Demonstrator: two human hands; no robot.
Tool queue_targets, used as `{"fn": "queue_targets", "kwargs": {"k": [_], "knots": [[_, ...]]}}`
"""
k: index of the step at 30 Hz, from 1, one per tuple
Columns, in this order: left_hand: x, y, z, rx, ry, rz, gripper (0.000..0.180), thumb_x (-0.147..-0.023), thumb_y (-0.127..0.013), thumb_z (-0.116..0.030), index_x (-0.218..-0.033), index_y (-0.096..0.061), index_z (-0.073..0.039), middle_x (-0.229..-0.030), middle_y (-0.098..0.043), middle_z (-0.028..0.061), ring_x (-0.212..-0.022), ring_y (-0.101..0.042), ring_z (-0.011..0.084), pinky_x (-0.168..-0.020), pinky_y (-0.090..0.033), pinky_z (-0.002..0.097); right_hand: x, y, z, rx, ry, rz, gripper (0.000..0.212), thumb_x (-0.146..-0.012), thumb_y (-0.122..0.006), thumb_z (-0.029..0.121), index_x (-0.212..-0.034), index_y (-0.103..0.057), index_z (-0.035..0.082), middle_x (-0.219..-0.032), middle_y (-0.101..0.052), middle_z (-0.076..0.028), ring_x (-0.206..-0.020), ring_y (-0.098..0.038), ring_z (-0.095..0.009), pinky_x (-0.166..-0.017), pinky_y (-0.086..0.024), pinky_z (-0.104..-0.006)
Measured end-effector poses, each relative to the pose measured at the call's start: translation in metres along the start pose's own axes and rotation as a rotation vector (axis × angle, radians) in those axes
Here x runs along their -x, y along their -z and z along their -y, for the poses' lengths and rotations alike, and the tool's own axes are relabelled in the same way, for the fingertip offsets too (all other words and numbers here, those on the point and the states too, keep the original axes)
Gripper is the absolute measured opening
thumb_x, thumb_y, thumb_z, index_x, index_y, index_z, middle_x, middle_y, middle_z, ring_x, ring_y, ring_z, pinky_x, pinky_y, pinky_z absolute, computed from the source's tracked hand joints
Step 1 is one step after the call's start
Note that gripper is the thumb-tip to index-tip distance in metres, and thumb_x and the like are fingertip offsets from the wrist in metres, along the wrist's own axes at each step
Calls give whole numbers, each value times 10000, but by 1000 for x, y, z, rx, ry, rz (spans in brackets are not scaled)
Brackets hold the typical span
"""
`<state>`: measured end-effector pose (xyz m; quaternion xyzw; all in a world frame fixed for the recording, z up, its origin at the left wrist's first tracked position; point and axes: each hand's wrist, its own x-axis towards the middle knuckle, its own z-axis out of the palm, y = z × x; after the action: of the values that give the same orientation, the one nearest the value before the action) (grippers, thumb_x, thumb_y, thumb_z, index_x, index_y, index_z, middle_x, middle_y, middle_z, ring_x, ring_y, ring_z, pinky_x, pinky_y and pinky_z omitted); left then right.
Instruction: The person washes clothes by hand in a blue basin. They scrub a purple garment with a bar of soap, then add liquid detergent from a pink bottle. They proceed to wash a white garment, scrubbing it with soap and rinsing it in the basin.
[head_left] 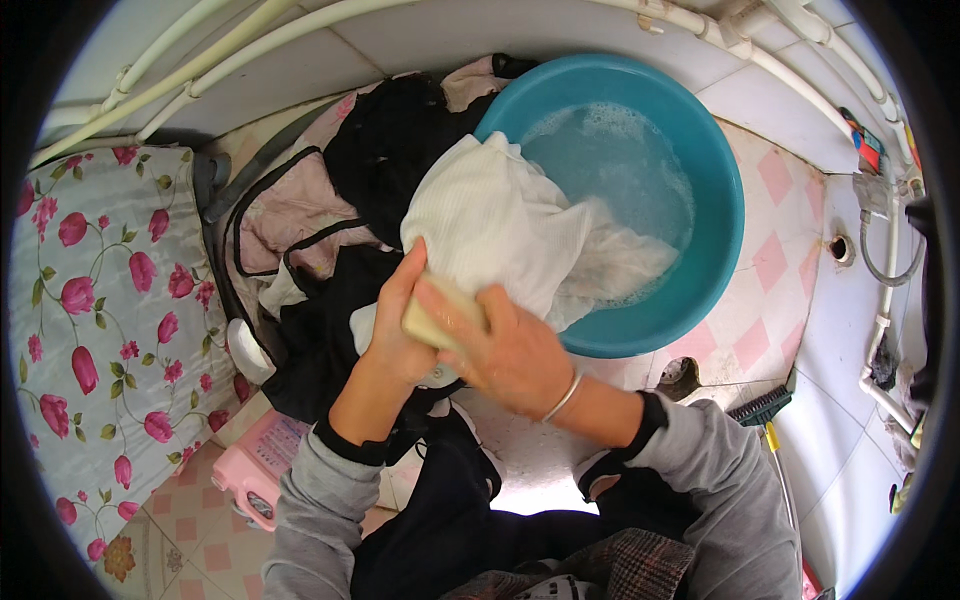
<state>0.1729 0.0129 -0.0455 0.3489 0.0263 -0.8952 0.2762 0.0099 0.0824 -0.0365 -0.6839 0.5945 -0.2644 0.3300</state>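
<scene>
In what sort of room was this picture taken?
Probably a bathroom or washroom: white pipes run along tiled walls, the tiled floor has what looks like a drain hole, and a blue basin holds soapy water.

Our forearms point(610, 410) slant inward from the near side; our left hand point(388, 332) grips, curled, beside our right hand point(527, 362), turned leftward and slightly blurred.

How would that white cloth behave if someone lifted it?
The white cloth would probably hang floppy, judging by its loose folds. Its end in the blue basin, amid sudsy water, looks soaked, so likely heavier and perhaps slippery.
</scene>
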Motion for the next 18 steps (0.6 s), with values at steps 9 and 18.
{"fn": "queue_targets", "kwargs": {"k": [9,18], "knots": [[8,-19,-3,47,-30,-44,446,-1027,-342,-362,-1298,-510,-51,-1265,-583,118,-1150,-569,282,-1030,-421,420,-15,2,8,61,-27,32,636,-882,-591,371,-1469,-353,320,-916,-444,-142,-714,-572,-319,-648,-508,-429],[10,-22,-10,-33,-22,139,421,-1035,-326,-366,-1252,-543,-77,-1204,-622,96,-1104,-597,255,-1007,-437,411,-7,11,22,-5,-50,100,611,-914,-554,329,-1483,-331,308,-938,-469,-153,-715,-562,-350,-632,-495,-456]]}}
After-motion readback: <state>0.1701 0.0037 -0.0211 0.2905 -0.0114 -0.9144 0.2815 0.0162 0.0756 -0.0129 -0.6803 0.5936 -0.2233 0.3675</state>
